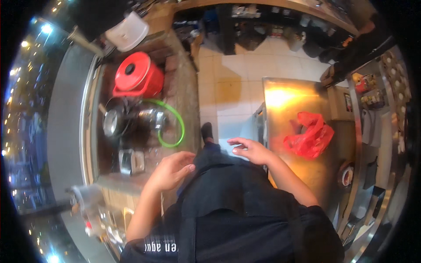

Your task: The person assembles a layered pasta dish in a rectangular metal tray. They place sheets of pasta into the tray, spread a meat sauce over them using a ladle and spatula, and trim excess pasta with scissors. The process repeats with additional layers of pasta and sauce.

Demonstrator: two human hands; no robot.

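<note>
My left hand [172, 168] hovers in front of my body with the fingers loosely curled and nothing in it, close to the edge of the sink counter [186, 87]. My right hand [248, 150] is spread flat, fingers apart, holding nothing, next to the near left corner of the steel table [285, 96]. A crumpled red plastic bag [309, 136] lies on that table to the right of my right hand. I wear a black shirt and a dark apron.
The sink [131, 144] on my left holds a red lidded pot [137, 74], steel pots [115, 122], a green hose [175, 120] and a small metal container [130, 161]. A white tub [128, 31] sits at the back. Tiled floor [237, 74] runs between the counters. Shelves with containers [372, 87] stand on the right.
</note>
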